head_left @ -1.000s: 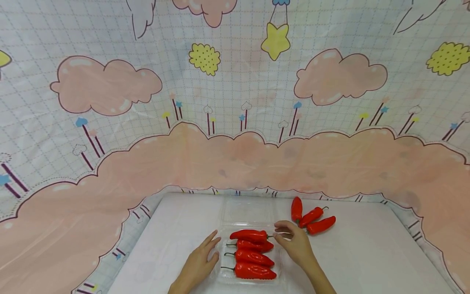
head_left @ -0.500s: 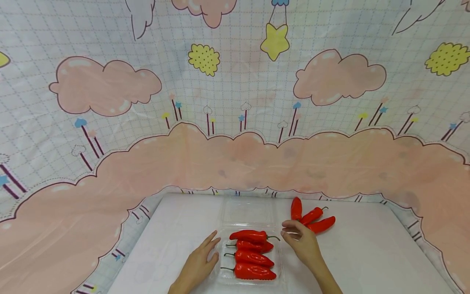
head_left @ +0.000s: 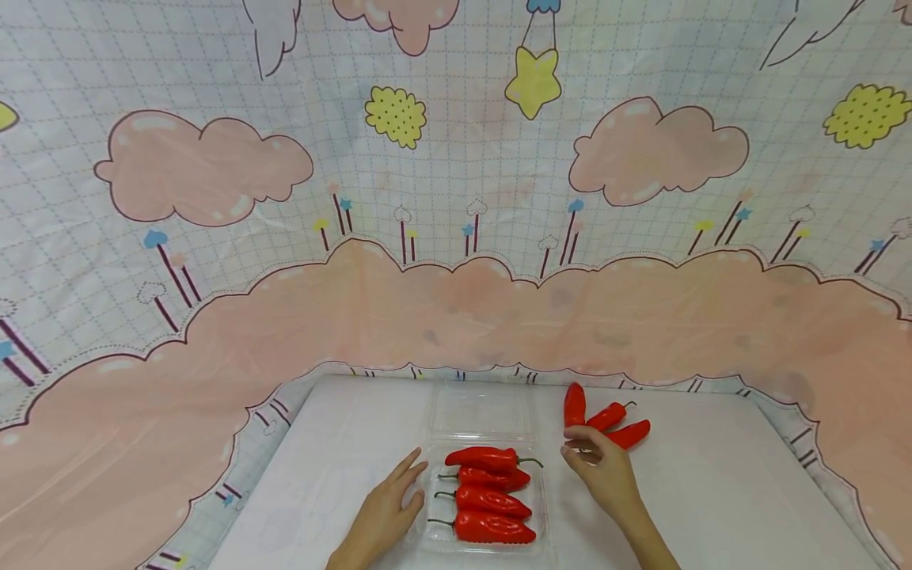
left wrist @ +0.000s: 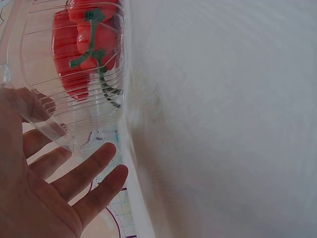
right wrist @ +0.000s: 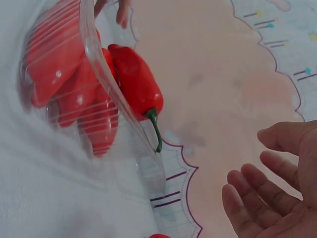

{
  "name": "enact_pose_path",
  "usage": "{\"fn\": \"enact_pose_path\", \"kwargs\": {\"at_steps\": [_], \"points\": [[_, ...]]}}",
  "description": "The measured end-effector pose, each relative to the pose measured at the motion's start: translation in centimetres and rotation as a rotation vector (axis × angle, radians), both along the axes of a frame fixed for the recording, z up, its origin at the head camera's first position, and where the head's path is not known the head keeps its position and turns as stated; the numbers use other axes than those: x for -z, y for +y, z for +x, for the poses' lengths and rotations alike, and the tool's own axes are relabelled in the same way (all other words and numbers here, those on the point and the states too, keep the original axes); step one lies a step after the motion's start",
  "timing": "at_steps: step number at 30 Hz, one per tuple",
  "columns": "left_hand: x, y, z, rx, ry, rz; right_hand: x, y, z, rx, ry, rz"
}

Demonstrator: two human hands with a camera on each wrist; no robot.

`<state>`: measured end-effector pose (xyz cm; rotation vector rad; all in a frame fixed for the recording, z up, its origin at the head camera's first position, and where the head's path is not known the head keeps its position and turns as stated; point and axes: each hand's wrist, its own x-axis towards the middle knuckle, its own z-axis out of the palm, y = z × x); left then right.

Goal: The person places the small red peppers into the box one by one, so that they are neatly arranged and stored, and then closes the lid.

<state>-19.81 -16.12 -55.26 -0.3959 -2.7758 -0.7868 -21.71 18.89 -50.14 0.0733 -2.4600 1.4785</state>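
Note:
Several red peppers (head_left: 493, 500) lie in a row in a clear plastic box (head_left: 545, 522), whose lid (head_left: 480, 412) is folded back behind it. The rearmost pepper (right wrist: 141, 82) has its green stem pointing right. My left hand (head_left: 390, 503) is at the box's left side with fingers spread; in the left wrist view its fingers (left wrist: 81, 181) are close to the clear wall. My right hand (head_left: 606, 471) holds nothing. It hovers right of the box with loosely bent fingers, partly covering the near ends of three loose red peppers (head_left: 574, 405).
The box and loose peppers are on a white table (head_left: 712, 491). Behind it hangs a patterned cloth (head_left: 456, 309) with pink clouds and stars. One loose pepper (head_left: 632, 435) points toward the right.
My right hand has moved away from the rearmost pepper's stem, rightward to the loose peppers. That stem is now uncovered. My left hand has stayed put.

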Motion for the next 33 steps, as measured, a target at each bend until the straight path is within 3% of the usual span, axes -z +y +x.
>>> {"fn": "enact_pose_path", "kwargs": {"at_steps": [26, 33], "points": [[-0.4, -0.1, 0.0, 0.014, -0.052, -0.001, 1.0, 4.6, -0.2, 0.078, -0.015, 0.121], [-0.4, 0.0, 0.0, 0.009, -0.039, 0.002, 1.6, 5.5, -0.7, 0.089, -0.011, 0.134]]}}
